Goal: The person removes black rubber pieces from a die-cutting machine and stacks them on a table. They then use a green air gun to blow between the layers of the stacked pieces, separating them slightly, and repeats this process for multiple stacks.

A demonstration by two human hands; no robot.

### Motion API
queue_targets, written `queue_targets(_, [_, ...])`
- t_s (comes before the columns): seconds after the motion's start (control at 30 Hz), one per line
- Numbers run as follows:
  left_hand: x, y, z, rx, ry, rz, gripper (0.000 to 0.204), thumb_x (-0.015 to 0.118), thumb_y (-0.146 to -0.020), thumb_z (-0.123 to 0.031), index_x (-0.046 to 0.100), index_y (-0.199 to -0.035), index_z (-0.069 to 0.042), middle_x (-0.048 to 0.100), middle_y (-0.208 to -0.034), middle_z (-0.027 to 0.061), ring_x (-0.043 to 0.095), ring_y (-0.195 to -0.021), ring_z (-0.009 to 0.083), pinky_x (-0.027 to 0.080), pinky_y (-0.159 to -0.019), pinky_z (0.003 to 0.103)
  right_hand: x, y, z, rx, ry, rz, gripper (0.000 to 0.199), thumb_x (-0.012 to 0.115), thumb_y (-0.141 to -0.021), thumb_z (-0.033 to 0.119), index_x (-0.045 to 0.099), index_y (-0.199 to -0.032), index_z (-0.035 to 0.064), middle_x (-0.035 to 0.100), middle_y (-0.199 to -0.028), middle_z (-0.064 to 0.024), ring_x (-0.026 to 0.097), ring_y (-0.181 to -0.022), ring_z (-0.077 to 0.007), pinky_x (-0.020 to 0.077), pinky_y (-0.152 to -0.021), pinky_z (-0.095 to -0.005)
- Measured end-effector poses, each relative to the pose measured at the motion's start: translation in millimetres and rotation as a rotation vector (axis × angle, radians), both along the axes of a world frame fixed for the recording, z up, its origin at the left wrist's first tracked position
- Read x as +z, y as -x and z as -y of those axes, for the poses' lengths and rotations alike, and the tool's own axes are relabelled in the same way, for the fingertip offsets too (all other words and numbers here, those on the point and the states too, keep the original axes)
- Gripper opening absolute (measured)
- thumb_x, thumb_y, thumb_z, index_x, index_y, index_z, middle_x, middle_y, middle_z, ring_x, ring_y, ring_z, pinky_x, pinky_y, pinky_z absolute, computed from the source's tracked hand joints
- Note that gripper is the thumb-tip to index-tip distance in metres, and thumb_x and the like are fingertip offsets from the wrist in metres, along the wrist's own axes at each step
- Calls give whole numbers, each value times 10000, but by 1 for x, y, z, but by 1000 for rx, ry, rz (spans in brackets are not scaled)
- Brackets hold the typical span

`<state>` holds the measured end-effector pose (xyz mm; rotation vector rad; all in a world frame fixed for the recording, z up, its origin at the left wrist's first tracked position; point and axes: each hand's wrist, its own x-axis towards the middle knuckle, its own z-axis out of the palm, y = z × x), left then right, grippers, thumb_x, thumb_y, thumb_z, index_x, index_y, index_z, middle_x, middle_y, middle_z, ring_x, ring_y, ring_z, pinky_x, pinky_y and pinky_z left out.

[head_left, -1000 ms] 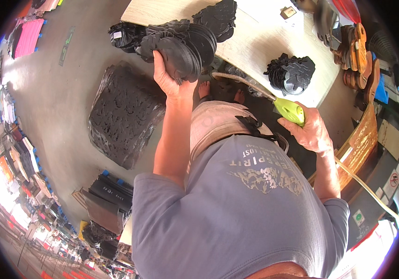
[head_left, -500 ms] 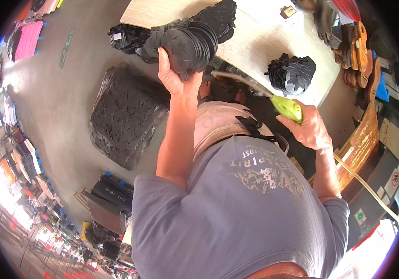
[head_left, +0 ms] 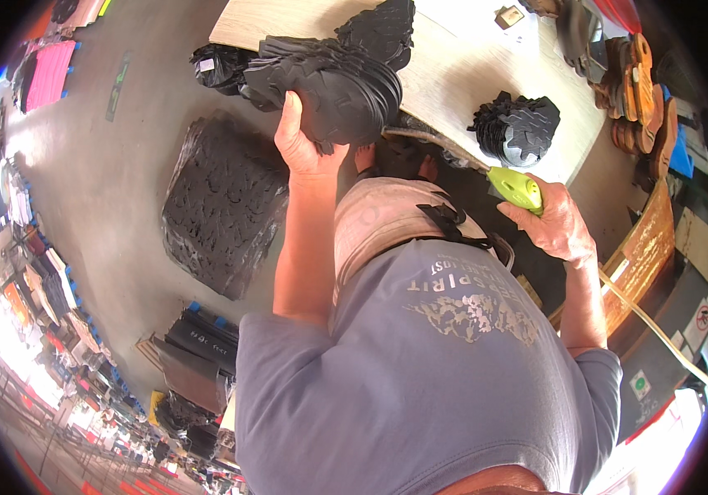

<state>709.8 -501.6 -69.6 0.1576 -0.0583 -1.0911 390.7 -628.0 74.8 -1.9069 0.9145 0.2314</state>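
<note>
My left hand (head_left: 311, 150) grips a thick stack of thin black cut sheets (head_left: 333, 97) with wavy edges, thumb on the near face and fingers hidden beneath. The stack is fanned at the edge of the pale table (head_left: 445, 70). In my right hand (head_left: 559, 224) is a tool with a bright green handle (head_left: 517, 190), fingers wrapped round it. Its long thin blade or shaft reaches left along the table edge, and its tip ends close to the stack; whether it touches I cannot tell. More black sheets (head_left: 383, 35) lie on the table just behind.
A smaller bundle of black pieces (head_left: 517, 128) sits on the table at right. On the floor at left is a big plastic-wrapped black block (head_left: 220, 210). A black plastic bag (head_left: 220, 68) hangs by the table corner. Brown and orange sole-shaped pieces (head_left: 636, 91) are at far right.
The held stack has tilted and fanned out, shifting right, while my left hand has moved slightly down and left. My right hand and the green-handled tool have moved a little right and down.
</note>
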Motion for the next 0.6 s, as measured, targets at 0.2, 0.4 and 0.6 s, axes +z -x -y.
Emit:
queue_targets(0.2, [16,-1,-20,-247,-291,368,556,729,-907,-239,550,-1362,26,686,-1214,145,680,-1094,298,550,-968,433,-19,5,-3,235,-107,-219,570,741,-926,383,614,-1321,-8,691,-1137,-250,685,-1076,-365,524,-950,-438])
queue_targets(0.4, [38,22,-13,-763,-271,570,749,870,-779,-207,536,-1390,71,688,-1228,115,660,-1114,206,505,-997,339,-52,-58,23,-179,-220,776,617,604,-1042,373,457,-1530,24,543,-1485,-152,545,-1348,-277,405,-1143,-407])
queue_targets(0.6, [36,34,3,-1071,-302,630,804,849,-832,-358,510,-1437,49,638,-1284,80,575,-1180,148,429,-1040,297,-70,-112,23,-13,-927,1046,507,663,-986,365,681,-1270,-54,729,-1130,-227,701,-1072,-280,526,-998,-391])
